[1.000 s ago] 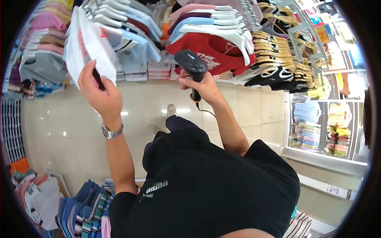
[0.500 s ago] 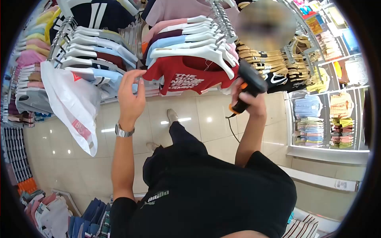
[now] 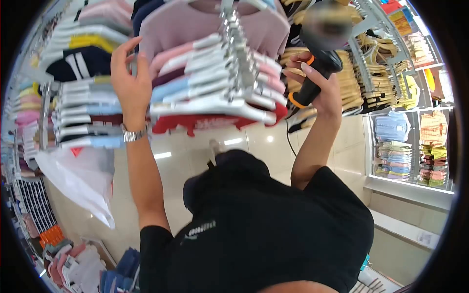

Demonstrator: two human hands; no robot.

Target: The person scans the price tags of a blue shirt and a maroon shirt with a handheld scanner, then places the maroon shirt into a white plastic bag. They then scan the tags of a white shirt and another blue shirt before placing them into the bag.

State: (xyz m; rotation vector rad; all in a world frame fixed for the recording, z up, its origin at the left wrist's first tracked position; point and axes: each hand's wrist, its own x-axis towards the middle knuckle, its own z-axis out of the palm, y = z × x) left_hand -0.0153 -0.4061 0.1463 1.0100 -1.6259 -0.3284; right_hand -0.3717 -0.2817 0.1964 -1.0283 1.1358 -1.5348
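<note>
My right hand (image 3: pixel 325 90) grips a black and orange handheld barcode scanner (image 3: pixel 312 80), held up beside the rack, its head blurred at the top. A thin cable (image 3: pixel 291 141) hangs from it. My left hand (image 3: pixel 131 80) is raised with thumb and fingers apart, at the left edge of a mauve shirt (image 3: pixel 171 29), a metal watch (image 3: pixel 133 133) on its wrist. Below and between my hands, white hangers (image 3: pixel 207 108) carry a row of shirts along a metal rail (image 3: pixel 238 58). The red printed shirt (image 3: pixel 171 123) hangs frontmost.
To the left, another row of hung shirts (image 3: pixel 90 110) stands above a white plastic bag (image 3: pixel 80 171). Wooden hangers (image 3: pixel 351 80) fill the rail on the right. Wall shelves with clothes (image 3: pixel 391 129) stand farther right. Folded clothes (image 3: pixel 73 259) lie at lower left.
Both hands have moved up and farther over the rack, the right one still with the scanner. The view has shifted, so the red shirt appears lower and more edge-on.
</note>
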